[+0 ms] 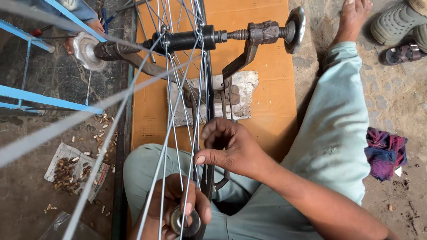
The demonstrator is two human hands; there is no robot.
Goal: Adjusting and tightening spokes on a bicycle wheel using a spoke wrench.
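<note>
A: What is sitting in the middle of the frame?

B: A bicycle wheel is standing upright in a dark metal truing stand, its black hub riding on a threaded axle between two round end plates. Thin silver spokes are fanning from the hub toward the viewer, and the black rim is running down between the person's knees. The stand is resting over an orange board with a worn whitish block under its arm.

A: And the right hand?

B: The right hand is curling its fingers around the rim just below the stand, thumb pointing left; it is closing loosely on the rim and nearby spokes.

A: The left?

B: The left hand is gripping a small round metal spoke tool at the bottom edge, pinched between thumb and fingers against the spokes.

A: What is lying around?

B: The person is sitting in pale green trousers, one bare foot stretching out on the ground. A scrap of paper holding small nut-like pieces is lying to the left, a crumpled red and blue cloth to the right, and a blue metal frame is crossing the upper left. Another person's sandalled feet are showing at top right.
</note>
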